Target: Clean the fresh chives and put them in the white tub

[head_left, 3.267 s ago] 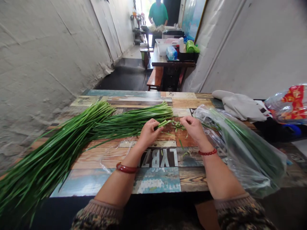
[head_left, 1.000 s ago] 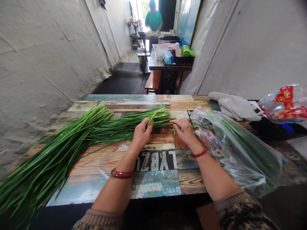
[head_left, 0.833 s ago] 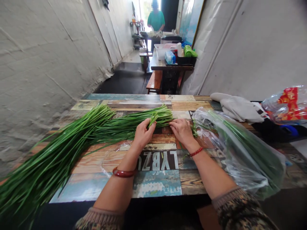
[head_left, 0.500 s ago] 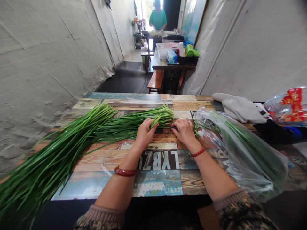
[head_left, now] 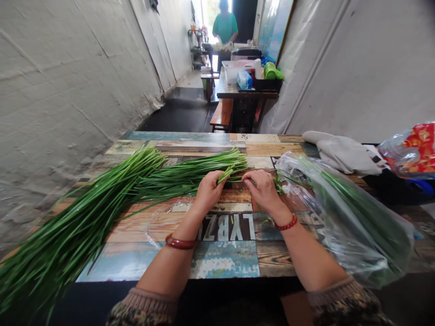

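My left hand [head_left: 210, 190] is closed around a few green chives [head_left: 225, 174], their pale ends sticking out past the thumb toward the right. Just to the right, my right hand [head_left: 261, 188] is pinched, thumb against fingertips; what lies between them is too small to make out. Beyond my left hand lies a bundle of chives [head_left: 190, 174], stem ends to the right. A larger chive pile [head_left: 84, 213] spreads over the table's left side and hangs past the near edge. Small green scraps [head_left: 279, 183] lie beside my right hand.
On the right of the wood-patterned table [head_left: 224, 265] lies a clear plastic bag [head_left: 367, 231] with more chives inside. Behind it are a grey cloth [head_left: 343, 151] and a red-printed package [head_left: 416, 151]. Farther off, a person in green [head_left: 224, 28] stands behind another table [head_left: 231, 90].
My left hand has shifted slightly right and turned a little, with the chives still in it. The right hand's fingers have drawn closer together in a pinch.
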The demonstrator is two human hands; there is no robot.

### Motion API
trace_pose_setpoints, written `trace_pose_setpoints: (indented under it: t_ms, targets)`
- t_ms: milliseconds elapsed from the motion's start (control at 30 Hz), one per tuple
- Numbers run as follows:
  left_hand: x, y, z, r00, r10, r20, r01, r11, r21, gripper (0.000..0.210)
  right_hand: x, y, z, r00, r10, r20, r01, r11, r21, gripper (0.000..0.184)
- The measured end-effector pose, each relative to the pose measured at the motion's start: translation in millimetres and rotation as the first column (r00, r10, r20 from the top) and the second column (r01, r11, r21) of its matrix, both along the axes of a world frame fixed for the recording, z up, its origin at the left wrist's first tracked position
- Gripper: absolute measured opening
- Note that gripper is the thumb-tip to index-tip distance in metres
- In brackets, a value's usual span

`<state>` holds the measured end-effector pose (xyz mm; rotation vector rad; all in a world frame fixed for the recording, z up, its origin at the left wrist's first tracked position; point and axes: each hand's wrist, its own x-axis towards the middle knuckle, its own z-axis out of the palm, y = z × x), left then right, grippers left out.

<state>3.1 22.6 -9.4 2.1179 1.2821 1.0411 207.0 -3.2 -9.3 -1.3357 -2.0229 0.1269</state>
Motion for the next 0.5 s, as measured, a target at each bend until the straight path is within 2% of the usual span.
trace_pose_setpoints:
  t_ms: [100, 200, 367, 433, 500]
  targets:
    - [0.9, 0.1, -2.0, 0.994, -0.07, -0.08, 0.067, 0.997, -0.045, 0.025, -1.5, 0.3, 1.3, 0.992, 0.043, -0.116, -0.043, 0.999, 0.003, 0.015]
    - [1.7, 0.3, -1.8, 0.983, -0.12, -0.137, 0.114, 0.992, -0.05, 0.026, -0.8, 1.9, 0.2, 0.98, 0.013, -0.198, -0.012, 1.0, 0.007, 0.015]
    - [2.1, 1.1, 0.4, 0.987, -0.085, -0.136, 0.08, 0.996, -0.046, 0.029, 12.9, 6.7, -2.1, 0.928, -0.126, -0.35, 0.101, 0.991, -0.09, 0.019]
    - [2.0, 1.6, 0.3, 0.987, -0.079, -0.143, 0.073, 0.996, -0.049, 0.028, 18.7, 8.4, -1.4, 0.926, -0.123, -0.357, 0.086, 0.989, -0.119, 0.02]
    - [2.1, 1.9, -0.2, 0.985, -0.077, -0.155, 0.069, 0.996, -0.056, 0.026, 20.9, 9.3, 0.2, 0.939, -0.072, -0.335, 0.048, 0.996, -0.081, 0.021]
